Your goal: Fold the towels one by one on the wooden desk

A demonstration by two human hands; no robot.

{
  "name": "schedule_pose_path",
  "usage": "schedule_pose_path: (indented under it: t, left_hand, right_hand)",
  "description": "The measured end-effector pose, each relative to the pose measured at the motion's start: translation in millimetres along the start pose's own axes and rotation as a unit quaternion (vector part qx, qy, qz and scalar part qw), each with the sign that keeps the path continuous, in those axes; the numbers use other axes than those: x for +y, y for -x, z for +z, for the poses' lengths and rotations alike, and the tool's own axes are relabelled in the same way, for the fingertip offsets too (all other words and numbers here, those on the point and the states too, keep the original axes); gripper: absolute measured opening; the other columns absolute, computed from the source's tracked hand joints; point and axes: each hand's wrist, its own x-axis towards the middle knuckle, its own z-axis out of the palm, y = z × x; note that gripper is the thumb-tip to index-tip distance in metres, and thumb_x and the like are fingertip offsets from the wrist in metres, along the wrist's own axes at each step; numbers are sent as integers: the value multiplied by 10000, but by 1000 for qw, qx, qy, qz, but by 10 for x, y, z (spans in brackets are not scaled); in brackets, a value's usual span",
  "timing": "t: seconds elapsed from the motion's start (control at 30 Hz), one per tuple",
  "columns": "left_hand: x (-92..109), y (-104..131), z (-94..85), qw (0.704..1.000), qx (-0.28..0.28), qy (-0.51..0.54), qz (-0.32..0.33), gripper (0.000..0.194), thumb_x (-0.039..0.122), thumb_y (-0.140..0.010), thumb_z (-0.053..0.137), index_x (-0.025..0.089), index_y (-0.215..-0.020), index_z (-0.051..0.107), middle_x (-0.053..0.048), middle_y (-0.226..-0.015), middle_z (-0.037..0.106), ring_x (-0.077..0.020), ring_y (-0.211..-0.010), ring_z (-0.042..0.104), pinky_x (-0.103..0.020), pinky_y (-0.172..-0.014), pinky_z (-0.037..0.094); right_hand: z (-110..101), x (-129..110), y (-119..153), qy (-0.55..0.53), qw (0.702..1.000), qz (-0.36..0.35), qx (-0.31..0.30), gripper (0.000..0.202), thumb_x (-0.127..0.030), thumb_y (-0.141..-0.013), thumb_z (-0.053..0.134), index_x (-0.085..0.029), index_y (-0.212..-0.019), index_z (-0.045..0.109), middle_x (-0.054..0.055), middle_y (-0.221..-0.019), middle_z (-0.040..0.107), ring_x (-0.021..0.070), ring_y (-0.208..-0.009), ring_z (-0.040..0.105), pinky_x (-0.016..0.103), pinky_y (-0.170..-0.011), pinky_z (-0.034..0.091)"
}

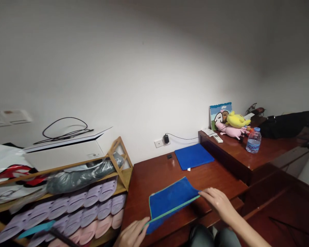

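Note:
A blue cloth with a green edge is stretched just above the dark wooden table near its front edge. My left hand pinches its lower left corner. My right hand grips its right corner. The cloth looks folded in half and sags slightly between the two hands. A second blue cloth, folded flat, lies further back on the same table near the wall.
A wooden shoe rack with several pale slippers stands at the left, a white box with a black cable on top. On the raised shelf at right: plush toys, a water bottle, a remote, a black bag. A wall socket holds a charger.

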Motion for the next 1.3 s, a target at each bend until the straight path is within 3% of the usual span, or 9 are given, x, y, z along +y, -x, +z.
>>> schedule_pose_path:
  t: [0.13,0.23,0.33,0.43,0.57,0.8,1.0,1.13,1.3]
  left_hand:
    - [178,-729,-705,972,-65,160,-159,282,316,-987,607,350,-1259,675,50,-1002,829,-142,-892,793,-167,-825,595]
    - [273,-1199,-1140,945,-108,246,-187,165,407,-956,652,309,-1067,725,31,-922,811,-156,-822,774,-190,-774,597]
    - [270,-1574,-1387,933,-112,295,-174,192,468,-922,679,290,-960,739,5,-922,791,-174,-782,745,-259,-771,619]
    - [173,-1916,-1403,924,-105,323,-175,235,494,-894,703,275,-967,741,-18,-933,777,-200,-809,735,-330,-791,632]
    - [-65,-2407,-1063,904,-88,376,-186,287,503,-880,723,230,-969,715,-31,-914,762,-203,-852,733,-324,-772,623]
    - [-760,-3438,-57,894,-25,411,-177,348,500,-870,735,190,-1022,688,-46,-918,766,-200,-889,733,-344,-839,588]
    - [-1261,-4316,308,926,78,335,-157,381,429,-938,625,96,-1111,693,-59,-938,769,-151,-869,698,-313,-835,548]
    - [-1410,-4511,634,930,104,309,-168,308,371,-941,624,125,-1103,712,-60,-989,775,-166,-937,700,-321,-882,545]
    - [-1289,-4182,1512,942,61,278,-176,179,280,-925,608,191,-1006,741,-35,-965,788,-186,-896,717,-321,-852,557]
  right_hand:
    - [-707,93,-196,-12,1000,-14,-10,568,-36,-960,415,-274,-1453,564,71,-1178,743,189,-1005,737,282,-817,600]
    - [-1196,170,-267,-27,999,-13,-21,611,-29,-964,383,-301,-1483,556,71,-1229,735,177,-1063,736,265,-857,607]
    - [-1589,278,-330,-55,998,10,-24,546,-102,-1018,362,-330,-1455,598,73,-1245,729,179,-1083,733,271,-884,613]
    - [-1811,446,-455,-75,996,41,-8,404,-258,-1073,401,-321,-1375,663,83,-1229,725,198,-1048,737,295,-888,621]
    - [-1775,837,-746,-72,995,67,32,344,-407,-1083,444,-271,-1253,710,98,-1170,735,220,-1005,734,325,-881,620]
    - [-1137,2034,-1581,-24,993,103,52,299,-338,-1055,474,-202,-1102,737,111,-1074,754,237,-971,714,363,-904,577]
    - [-856,2950,-2417,27,982,146,115,258,-278,-1016,506,-181,-1054,742,118,-1063,754,247,-1016,677,374,-949,537]
    - [-596,3299,-2527,42,973,168,150,250,-267,-999,514,-183,-1089,731,118,-1074,744,250,-1014,667,383,-955,525]
    - [235,3424,-1925,77,957,271,65,261,-224,-995,486,-158,-1133,697,134,-1141,710,237,-1054,657,358,-956,504]
